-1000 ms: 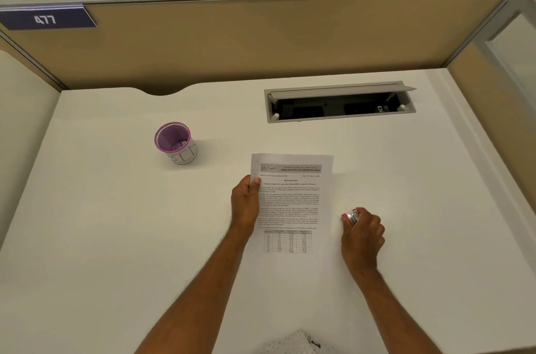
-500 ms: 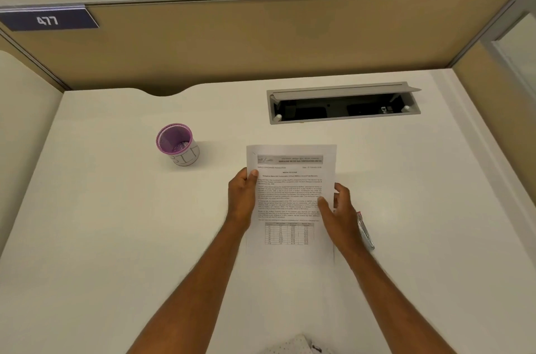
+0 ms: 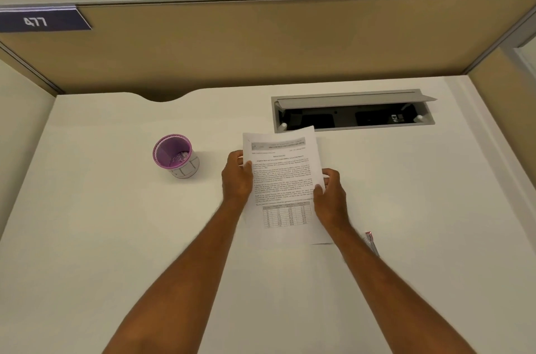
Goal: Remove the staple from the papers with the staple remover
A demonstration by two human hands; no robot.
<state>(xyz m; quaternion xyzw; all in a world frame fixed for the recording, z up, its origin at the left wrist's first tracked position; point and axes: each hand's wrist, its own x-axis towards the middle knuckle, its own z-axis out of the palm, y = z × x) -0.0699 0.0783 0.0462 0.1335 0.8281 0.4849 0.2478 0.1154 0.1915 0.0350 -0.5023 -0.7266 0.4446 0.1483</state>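
The printed papers (image 3: 282,179) are lifted a little off the white desk (image 3: 116,237), far edge raised. My left hand (image 3: 237,176) grips their left edge, thumb on top. My right hand (image 3: 330,194) grips their right edge in the same way. The staple remover (image 3: 371,242), a slim silver tool with a pink tip, lies on the desk to the right of my right forearm, partly hidden by it. I cannot make out a staple on the sheets.
A purple mesh cup (image 3: 175,156) stands on the desk left of the papers. An open grey cable tray (image 3: 353,111) is set into the desk just beyond the papers. Beige partition walls (image 3: 261,43) close the back and right sides.
My right hand put the staple remover down on the desk and moved to the papers' right edge. Both hands now lift the papers, which have shifted away from me.
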